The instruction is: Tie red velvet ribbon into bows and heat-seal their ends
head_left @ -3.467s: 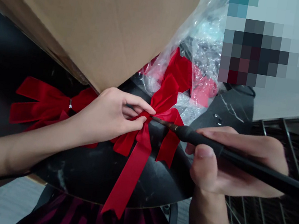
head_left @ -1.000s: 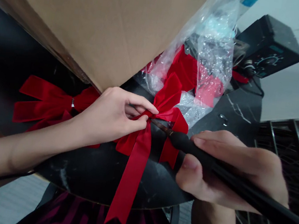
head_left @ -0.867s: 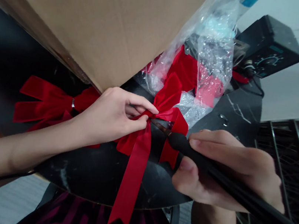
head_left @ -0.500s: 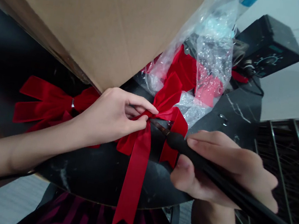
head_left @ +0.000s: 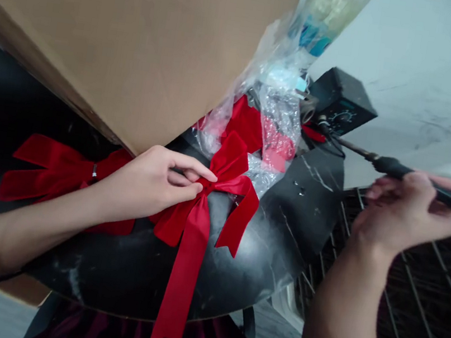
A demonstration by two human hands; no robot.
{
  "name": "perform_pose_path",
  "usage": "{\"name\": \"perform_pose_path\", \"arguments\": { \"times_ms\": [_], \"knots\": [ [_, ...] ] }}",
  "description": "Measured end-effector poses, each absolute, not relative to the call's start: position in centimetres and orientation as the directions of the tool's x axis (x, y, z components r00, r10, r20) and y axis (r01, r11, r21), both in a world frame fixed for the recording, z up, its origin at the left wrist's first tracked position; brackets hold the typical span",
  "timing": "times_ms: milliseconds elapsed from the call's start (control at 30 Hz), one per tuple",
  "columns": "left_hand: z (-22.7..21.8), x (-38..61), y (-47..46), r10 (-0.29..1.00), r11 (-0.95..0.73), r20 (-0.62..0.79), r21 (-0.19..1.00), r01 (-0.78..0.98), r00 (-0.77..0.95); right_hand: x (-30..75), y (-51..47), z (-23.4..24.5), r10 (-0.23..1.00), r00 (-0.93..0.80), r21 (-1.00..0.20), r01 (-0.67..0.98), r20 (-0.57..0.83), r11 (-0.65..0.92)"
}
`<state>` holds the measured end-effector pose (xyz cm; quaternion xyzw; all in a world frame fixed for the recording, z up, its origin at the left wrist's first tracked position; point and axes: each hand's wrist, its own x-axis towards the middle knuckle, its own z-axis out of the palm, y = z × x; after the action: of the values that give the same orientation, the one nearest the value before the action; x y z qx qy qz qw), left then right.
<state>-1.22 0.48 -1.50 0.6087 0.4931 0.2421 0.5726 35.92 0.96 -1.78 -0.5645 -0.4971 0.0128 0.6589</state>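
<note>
My left hand [head_left: 168,180] pinches the centre of a red velvet ribbon bow [head_left: 231,156], thumb and fingertips closed at its knot. One long tail of that bow hangs over the table's front edge, and a shorter tail points right. Out to the right, my right hand [head_left: 411,202] is wrapped around the black handle of a soldering iron [head_left: 395,169]. The iron's metal tip points left, apart from the bow and near the black control box. Beneath my left forearm lies a second red velvet bow [head_left: 60,167] with a small shiny clasp at its middle.
A large cardboard box [head_left: 143,38] stands over the back of the black marbled table [head_left: 229,282]. Behind the bow sit a clear plastic bag [head_left: 280,104] with red pieces, a bottle [head_left: 329,15] and the black control box [head_left: 341,104]. A metal rack [head_left: 422,300] is at right.
My right hand has drawn the soldering iron away from the knot, up and to the right. My left hand still pinches the bow. The whole view has shifted somewhat.
</note>
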Motion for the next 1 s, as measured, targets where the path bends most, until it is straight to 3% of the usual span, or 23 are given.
{"name": "perform_pose_path", "arguments": {
  "times_ms": [100, 367, 667, 900, 1000],
  "knots": [
    [-0.3, -0.9, 0.1, 0.879, 0.173, -0.279, 0.943, 0.285, 0.386, 37.7, 3.3, -2.4, 0.474, 0.598, -0.763, 0.512, 0.646, 0.394],
    [2.9, -1.7, -1.0, 0.857, 0.261, -0.302, 0.953, 0.155, 0.417, 35.9, 8.0, -3.5, 0.750, 0.461, -0.857, 0.436, 0.474, 0.274],
    [4.3, -3.4, -3.5, 0.867, 0.357, -0.320, 0.934, -0.030, 0.382, 33.9, 10.8, -4.6, 0.829, 0.401, -0.882, 0.420, 0.390, 0.213],
    [5.1, -4.3, -5.2, 0.866, 0.345, -0.295, 0.937, -0.054, 0.403, 31.8, 11.2, -4.3, 0.833, 0.495, -0.952, 0.285, 0.246, 0.112],
    [5.0, -6.4, -6.3, 0.812, 0.419, -0.355, 0.907, -0.039, 0.463, 31.6, 8.8, -3.4, 0.865, 0.472, -0.964, 0.262, 0.171, 0.047]
  ]
}}
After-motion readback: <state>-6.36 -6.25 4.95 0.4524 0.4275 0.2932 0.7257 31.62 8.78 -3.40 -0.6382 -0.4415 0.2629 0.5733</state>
